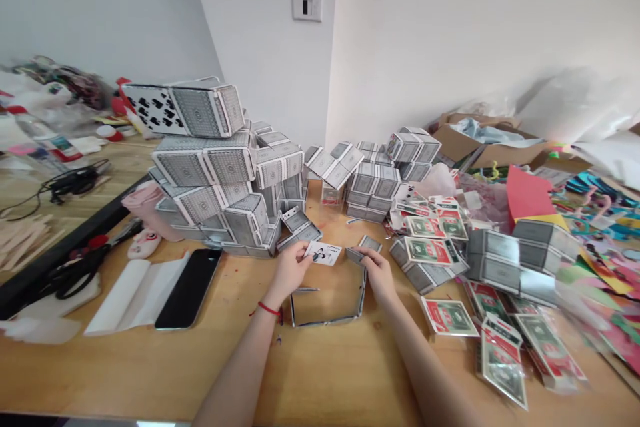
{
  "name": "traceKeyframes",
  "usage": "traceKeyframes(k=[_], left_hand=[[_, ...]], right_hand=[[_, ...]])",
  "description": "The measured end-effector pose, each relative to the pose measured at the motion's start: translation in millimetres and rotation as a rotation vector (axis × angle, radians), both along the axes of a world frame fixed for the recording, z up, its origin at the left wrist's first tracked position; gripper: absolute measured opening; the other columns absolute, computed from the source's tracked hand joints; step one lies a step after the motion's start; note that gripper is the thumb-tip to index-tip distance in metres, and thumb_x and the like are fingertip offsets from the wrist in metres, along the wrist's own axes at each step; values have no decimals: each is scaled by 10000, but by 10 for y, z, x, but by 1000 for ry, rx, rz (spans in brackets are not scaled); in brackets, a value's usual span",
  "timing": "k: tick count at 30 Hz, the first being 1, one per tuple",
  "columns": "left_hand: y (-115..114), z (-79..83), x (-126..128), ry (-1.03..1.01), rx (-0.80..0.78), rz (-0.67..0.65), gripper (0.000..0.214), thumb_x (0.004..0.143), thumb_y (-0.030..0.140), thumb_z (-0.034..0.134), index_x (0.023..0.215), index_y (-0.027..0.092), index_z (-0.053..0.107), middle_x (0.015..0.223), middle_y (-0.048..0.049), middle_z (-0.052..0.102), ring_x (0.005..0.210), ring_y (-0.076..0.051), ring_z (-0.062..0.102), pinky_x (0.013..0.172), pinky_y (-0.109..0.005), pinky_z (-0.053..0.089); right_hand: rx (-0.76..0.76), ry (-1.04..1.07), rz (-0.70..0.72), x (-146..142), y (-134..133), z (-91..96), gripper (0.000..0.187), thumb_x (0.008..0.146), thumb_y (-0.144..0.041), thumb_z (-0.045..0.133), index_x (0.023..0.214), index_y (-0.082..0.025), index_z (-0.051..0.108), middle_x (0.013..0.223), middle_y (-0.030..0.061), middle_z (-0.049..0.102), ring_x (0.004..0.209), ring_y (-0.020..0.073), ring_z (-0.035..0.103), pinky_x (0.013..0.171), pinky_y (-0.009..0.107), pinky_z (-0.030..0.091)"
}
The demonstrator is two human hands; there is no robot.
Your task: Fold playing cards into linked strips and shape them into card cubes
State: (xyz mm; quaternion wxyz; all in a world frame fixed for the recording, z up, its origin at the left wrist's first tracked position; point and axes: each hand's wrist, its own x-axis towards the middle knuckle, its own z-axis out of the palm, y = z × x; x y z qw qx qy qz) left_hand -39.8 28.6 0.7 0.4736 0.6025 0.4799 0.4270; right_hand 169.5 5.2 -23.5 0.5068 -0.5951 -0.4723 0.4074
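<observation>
My left hand pinches a playing card, its white printed face turned up. A red cord circles that wrist. My right hand has its fingers closed on the folded card piece at the back right corner of an open frame of folded cards. This frame stands on its edges on the wooden table, with the tabletop showing inside it. Directly behind my hands lie some folded cards, one showing a white face. Another folded card piece lies just beyond my right fingers.
Stacked blocks of folded cards rise at left; a smaller stack stands behind. Red-and-green card boxes spread at right beside more card blocks. A black phone, white paper roll and black scissors lie left.
</observation>
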Motion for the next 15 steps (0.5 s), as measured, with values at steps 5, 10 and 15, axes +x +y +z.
traceKeyframes(k=[5,10,15], left_hand=[[41,3,-28,-111,-127,-26,251,666,288,604,857,130,644,792,-62,698,759,-196,639,772,-352,485],[63,-40,-9,-98,-119,-27,263,677,338,598,821,124,651,742,-56,692,759,-201,631,752,-343,479],[42,-111,84,37,-15,95,141,696,246,548,751,135,614,741,-41,677,753,-173,616,705,-280,466]], right_hand=[[-26,140,-31,7,9,-54,301,662,-279,502,885,-188,683,920,43,683,954,241,560,886,349,364],[-7,157,33,59,6,-4,308,683,-310,525,928,-197,673,959,52,675,959,239,561,871,351,377],[7,204,72,89,21,-25,336,658,-397,604,920,-194,660,958,63,671,886,224,591,799,334,420]])
